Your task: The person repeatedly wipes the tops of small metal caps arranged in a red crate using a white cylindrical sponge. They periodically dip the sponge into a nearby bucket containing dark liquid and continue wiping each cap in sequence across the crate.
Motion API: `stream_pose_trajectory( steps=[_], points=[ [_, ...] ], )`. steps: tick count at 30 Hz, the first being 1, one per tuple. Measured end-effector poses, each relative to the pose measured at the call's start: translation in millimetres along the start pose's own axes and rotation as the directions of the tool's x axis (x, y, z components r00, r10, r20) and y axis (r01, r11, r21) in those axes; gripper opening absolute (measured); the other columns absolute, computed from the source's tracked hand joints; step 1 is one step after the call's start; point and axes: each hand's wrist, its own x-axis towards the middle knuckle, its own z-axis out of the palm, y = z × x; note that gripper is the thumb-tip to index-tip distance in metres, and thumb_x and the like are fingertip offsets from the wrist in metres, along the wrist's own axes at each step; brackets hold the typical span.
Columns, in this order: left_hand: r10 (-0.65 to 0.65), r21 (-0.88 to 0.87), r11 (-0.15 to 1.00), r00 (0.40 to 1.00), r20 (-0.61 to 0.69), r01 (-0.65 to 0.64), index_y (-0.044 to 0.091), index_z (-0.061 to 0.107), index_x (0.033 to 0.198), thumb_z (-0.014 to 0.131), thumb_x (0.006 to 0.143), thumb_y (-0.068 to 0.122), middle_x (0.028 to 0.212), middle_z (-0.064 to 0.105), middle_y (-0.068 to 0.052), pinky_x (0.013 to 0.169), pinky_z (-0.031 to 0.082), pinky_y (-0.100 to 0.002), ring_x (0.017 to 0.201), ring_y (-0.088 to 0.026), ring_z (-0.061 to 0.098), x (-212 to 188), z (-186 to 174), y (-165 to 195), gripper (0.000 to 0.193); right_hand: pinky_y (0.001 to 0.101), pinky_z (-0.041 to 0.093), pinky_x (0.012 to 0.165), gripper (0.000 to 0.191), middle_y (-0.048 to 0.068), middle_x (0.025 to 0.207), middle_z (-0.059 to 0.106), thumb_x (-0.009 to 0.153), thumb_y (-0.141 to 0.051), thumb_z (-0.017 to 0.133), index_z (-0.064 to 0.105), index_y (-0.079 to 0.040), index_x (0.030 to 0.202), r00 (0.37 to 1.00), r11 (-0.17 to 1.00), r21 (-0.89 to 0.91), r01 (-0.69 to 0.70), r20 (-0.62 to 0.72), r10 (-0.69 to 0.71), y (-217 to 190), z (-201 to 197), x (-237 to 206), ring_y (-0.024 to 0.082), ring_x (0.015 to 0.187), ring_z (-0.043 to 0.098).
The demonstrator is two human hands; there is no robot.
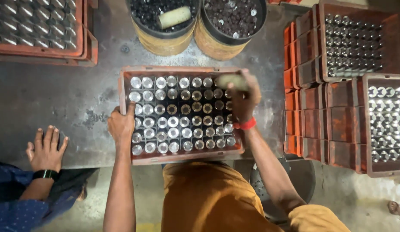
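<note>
Both arms reach forward from the body, bare to the elbow and beyond; the left hand (121,125) is curled, thumb up, fingers bent over and gripping — wrist straight; the right hand (243,99) is closed in a fist, knuckles turned outward, forearm angled inward, a red band round its wrist

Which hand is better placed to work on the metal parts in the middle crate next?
Probably the right hand: it holds a pale cylindrical tool directly over the crate's right-hand rows of metal parts. The left hand grips the crate at its left wall, seemingly steadying it.
</note>
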Motion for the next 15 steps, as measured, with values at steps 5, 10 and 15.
stream_pose_trajectory(
  steps=[5, 10, 15],
  points=[
    [-0.018, -0.013, 1.0, 1.0, 0.022, 0.019, 0.003, 0.075, 0.113, 0.069, 0.088, 0.06, 0.106, 0.071, -0.03, 0.095, 0.051, -0.053, 0.106, -0.048, 0.068, -1, -1, 0, 0.062, 0.0373, 0.058, 0.088, 0.038, 0.01, 0.114, 0.072, 0.087, 0.001, 0.081, 0.066, -0.007, 0.121, 0.969, 0.937, -0.301, 0.176, 0.221, -0.111, 6, -10, 1, 0.025, 0.102, 0.071],
    [0.029, -0.038, 0.999, 0.999, -0.019, -0.03, 0.002, 0.075, 0.111, 0.071, 0.088, 0.061, 0.105, 0.071, -0.03, 0.094, 0.05, -0.054, 0.105, -0.048, 0.067, 0, 2, -5, 0.064, 0.0369, 0.059, 0.094, 0.039, 0.01, 0.119, 0.071, 0.091, -0.002, 0.077, 0.065, -0.008, 0.127, 0.985, 0.98, -0.182, 0.075, 0.165, -0.045, -1, -17, -41, 0.025, 0.109, 0.071],
    [0.047, -0.048, 0.998, 0.999, -0.026, -0.048, 0.004, 0.076, 0.11, 0.071, 0.087, 0.06, 0.104, 0.072, -0.028, 0.093, 0.05, -0.054, 0.104, -0.047, 0.067, 1, 4, -6, 0.061, 0.0386, 0.056, 0.09, 0.033, 0.016, 0.109, 0.071, 0.077, -0.011, 0.091, 0.074, -0.006, 0.105, 0.929, 0.866, -0.46, 0.193, 0.369, -0.011, 14, -23, -75, 0.031, 0.104, 0.068]
  ],
)
